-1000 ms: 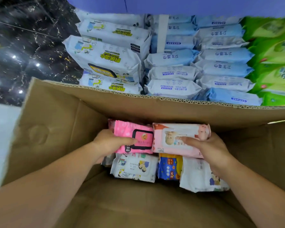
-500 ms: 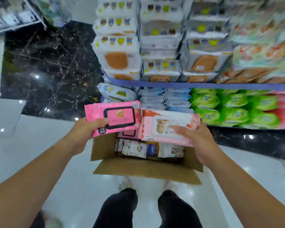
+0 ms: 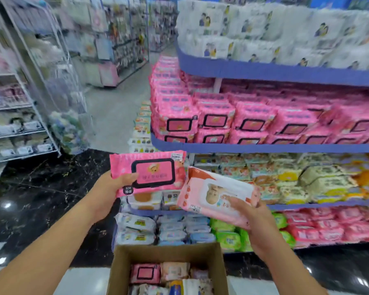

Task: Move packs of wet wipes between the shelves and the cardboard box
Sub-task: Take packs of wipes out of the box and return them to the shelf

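**Two packs out of the box, neither shelved yet**

Both your hands are loaded. Your left hand [image 3: 113, 192] grips the bright pink pack [image 3: 149, 173] by its left end, thumb on the printed face and fingers behind. It sits above the cardboard box [image 3: 119, 265], toward the box's left side, face toward you. Your right hand [image 3: 256, 220] grips the pale baby-print pack [image 3: 215, 194] from below at its right end, with the thumb on top. That pack is above the box's right side, tilted, and lower than the pink one. The two packs are just beside each other; I can't tell if they touch.

Progress, as I read it:
- Both packs are clear of the box and touch no shelf, so this is mid-carry.
- The pink stack [image 3: 254, 122] with the same black-framed lid sits well above the box and to its right, on the blue-edged shelf [image 3: 264, 148]. That's the likely slot for the left pack.
- No clear home for the baby-print pack. The shelves above the box are too blurred to match its print.
- The box isn't empty. One more pink pack [image 3: 145, 273] lies at its back left, a pale one beside it, and mixed packs nearer you.

Expect several more trips.
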The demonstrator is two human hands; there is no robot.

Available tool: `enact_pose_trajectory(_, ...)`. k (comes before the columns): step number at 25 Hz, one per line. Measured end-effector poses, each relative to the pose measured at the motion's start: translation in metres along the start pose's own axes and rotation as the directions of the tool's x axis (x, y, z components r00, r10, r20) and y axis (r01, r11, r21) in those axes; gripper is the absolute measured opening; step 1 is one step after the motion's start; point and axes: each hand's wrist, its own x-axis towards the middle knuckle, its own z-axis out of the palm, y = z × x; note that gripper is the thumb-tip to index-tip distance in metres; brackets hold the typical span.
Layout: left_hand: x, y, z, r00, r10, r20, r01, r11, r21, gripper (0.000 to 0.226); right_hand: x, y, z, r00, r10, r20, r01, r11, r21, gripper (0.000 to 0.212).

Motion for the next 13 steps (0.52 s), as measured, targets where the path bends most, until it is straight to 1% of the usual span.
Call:
enact_pose_trajectory(1, 0.006, 0.017, 0.006, 1.0, 0.027, 0.014, -0.027, 1.0, -0.005, 0.106, -0.002, -0.017, 0.001, 0.999, -0.033, -0.024, 0.033, 0.999, 0.001, 0.079)
enact_pose_trajectory(2, 0.013, 0.033, 0.014, 0.998, 0.051, 0.025, -0.05, 0.999, -0.014, 0.106, -0.004, -0.033, 0.001, 0.997, -0.065, -0.037, 0.066, 0.998, 0.005, 0.072)
enact_pose_trajectory(4, 0.029, 0.065, 0.031, 0.994, 0.084, 0.063, -0.082, 0.996, -0.036, 0.105, -0.006, -0.066, -0.004, 0.989, -0.132, -0.06, 0.133, 0.991, 0.018, 0.051)
enact_pose_trajectory(5, 0.037, 0.08, 0.043, 0.992, 0.099, 0.083, -0.097, 0.995, -0.03, 0.103, -0.006, -0.083, -0.009, 0.984, -0.163, -0.078, 0.165, 0.986, 0.019, 0.046)
enact_pose_trajectory(7, 0.049, 0.101, 0.068, 0.985, 0.134, 0.111, -0.133, 0.991, -0.016, 0.098, -0.004, -0.113, -0.023, 0.973, -0.212, -0.094, 0.215, 0.976, 0.021, 0.044)
enact_pose_trajectory(9, 0.058, 0.116, 0.098, 0.977, 0.171, 0.129, -0.17, 0.985, -0.022, 0.091, 0.006, -0.14, -0.045, 0.963, -0.245, -0.11, 0.247, 0.969, 0.011, 0.053)
enact_pose_trajectory(11, 0.067, 0.123, 0.134, 0.972, 0.211, 0.106, -0.209, 0.978, -0.03, 0.093, 0.02, -0.161, -0.074, 0.961, -0.255, -0.107, 0.258, 0.966, 0.011, 0.074)
enact_pose_trajectory(13, 0.079, 0.127, 0.173, 0.97, 0.227, 0.09, -0.222, 0.973, -0.061, 0.087, 0.032, -0.184, -0.106, 0.956, -0.276, -0.101, 0.278, 0.961, 0.005, 0.09)
